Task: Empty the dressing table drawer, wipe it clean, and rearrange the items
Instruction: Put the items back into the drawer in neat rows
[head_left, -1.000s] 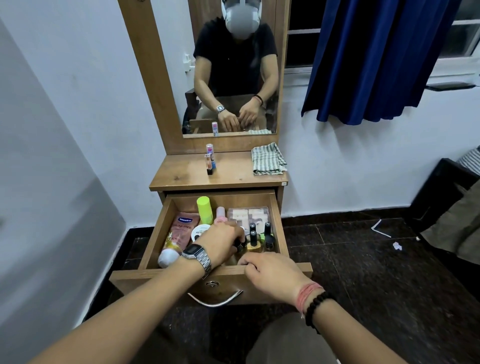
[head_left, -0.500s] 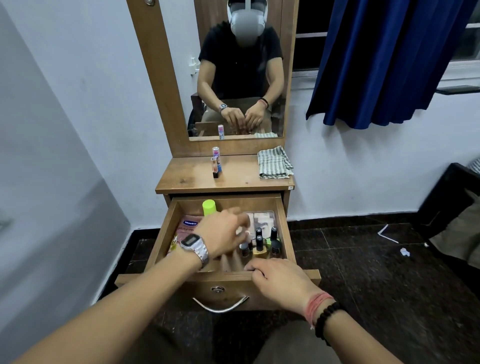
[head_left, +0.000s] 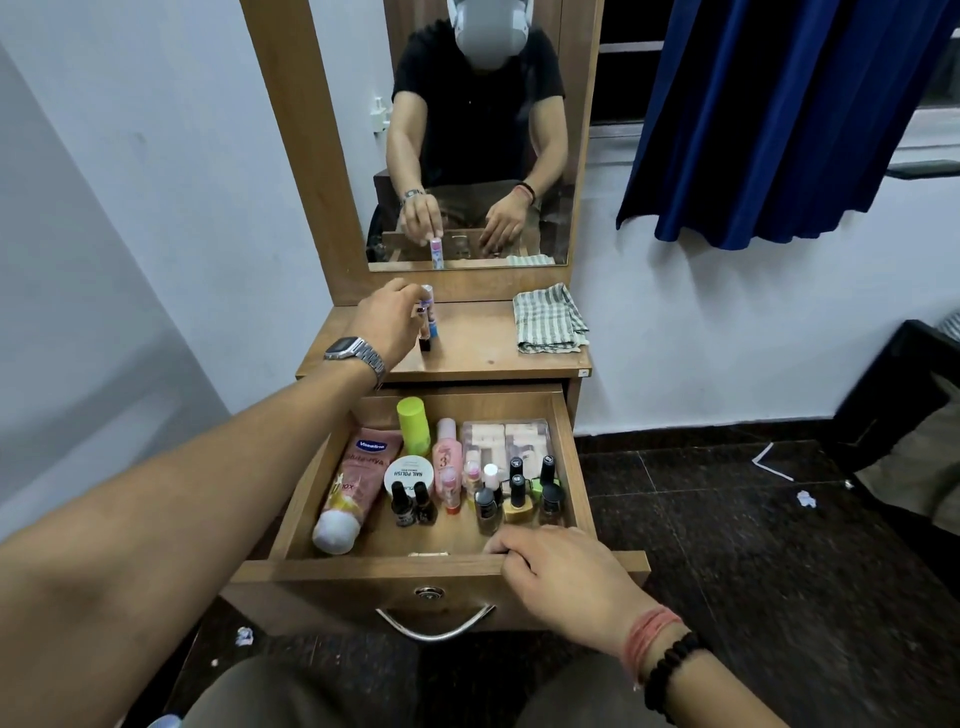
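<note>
The left arm is being stretched forward and upward, its forearm crossing the frame diagonally. The left hand (head_left: 388, 318) is being held palm down with the wrist slightly bent and the fingers curled downward at their tips; what they are closing on is being hidden by the hand itself. The right arm is being kept low and closer in, entering from the lower right. The right hand (head_left: 558, 569) is being rested palm down, its fingers (head_left: 503, 544) being hooked over an edge.
</note>
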